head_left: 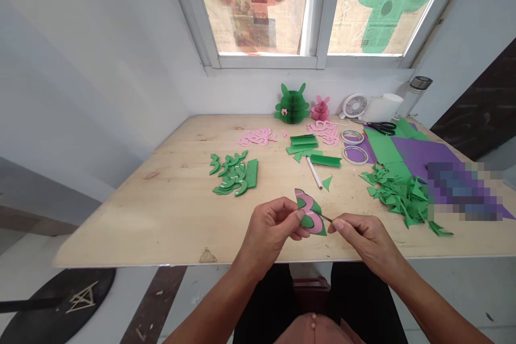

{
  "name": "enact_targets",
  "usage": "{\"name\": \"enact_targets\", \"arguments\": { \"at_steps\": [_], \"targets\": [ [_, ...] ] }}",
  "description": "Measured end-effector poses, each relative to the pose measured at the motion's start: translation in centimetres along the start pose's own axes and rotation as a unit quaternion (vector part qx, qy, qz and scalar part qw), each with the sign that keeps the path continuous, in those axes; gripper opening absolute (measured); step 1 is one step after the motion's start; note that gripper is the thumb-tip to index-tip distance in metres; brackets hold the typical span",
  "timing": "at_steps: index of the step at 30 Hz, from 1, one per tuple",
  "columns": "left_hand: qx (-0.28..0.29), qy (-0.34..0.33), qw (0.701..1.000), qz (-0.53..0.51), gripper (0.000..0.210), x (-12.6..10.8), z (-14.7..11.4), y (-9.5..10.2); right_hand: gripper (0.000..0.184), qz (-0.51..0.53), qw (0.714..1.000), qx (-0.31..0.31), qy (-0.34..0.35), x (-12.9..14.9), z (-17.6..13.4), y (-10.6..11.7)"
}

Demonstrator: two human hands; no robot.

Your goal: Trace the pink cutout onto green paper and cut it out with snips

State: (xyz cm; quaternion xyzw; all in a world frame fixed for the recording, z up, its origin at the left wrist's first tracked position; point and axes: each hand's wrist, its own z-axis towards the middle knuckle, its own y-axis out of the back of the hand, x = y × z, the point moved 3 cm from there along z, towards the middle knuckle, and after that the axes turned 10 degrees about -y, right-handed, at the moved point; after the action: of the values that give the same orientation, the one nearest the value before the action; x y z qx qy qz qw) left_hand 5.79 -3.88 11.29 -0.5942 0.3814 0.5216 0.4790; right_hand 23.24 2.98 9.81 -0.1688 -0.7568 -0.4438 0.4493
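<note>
Over the front of the table, my left hand (278,221) pinches a folded green paper piece with a pink curved shape (315,224) on it. The pink shape lies along the green paper, whose edges show around it. Just to the right, my right hand (355,230) is closed on a slim dark pointed tool (325,218). The tool's tip meets the right edge of the paper piece. My fingers cover its grip, so its exact kind cannot be made out. Behind my hands lie a white pen (314,173) and a small green paper triangle (327,183).
Cut green curved pieces (230,177) lie left, pink cutouts (257,137) behind them. Green scraps (397,193) are heaped right, near purple sheets (423,150). Tape rolls (355,155), black scissors (382,128), a fan (355,106) and a green paper figure (293,106) stand or lie farther back.
</note>
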Motion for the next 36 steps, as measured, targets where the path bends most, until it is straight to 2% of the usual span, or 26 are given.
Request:
{"name": "enact_targets", "arguments": {
  "at_steps": [23,36],
  "targets": [
    [0.049,0.017,0.999,0.012,0.020,-0.8,0.2,0.0,0.048,-0.059,0.996,0.031,0.051,1.0,0.3,1.2],
    [0.047,0.019,0.998,0.023,0.022,-1.1,0.2,-0.1,0.048,-0.075,0.996,0.026,0.048,1.0,0.3,1.5]
  ]
}}
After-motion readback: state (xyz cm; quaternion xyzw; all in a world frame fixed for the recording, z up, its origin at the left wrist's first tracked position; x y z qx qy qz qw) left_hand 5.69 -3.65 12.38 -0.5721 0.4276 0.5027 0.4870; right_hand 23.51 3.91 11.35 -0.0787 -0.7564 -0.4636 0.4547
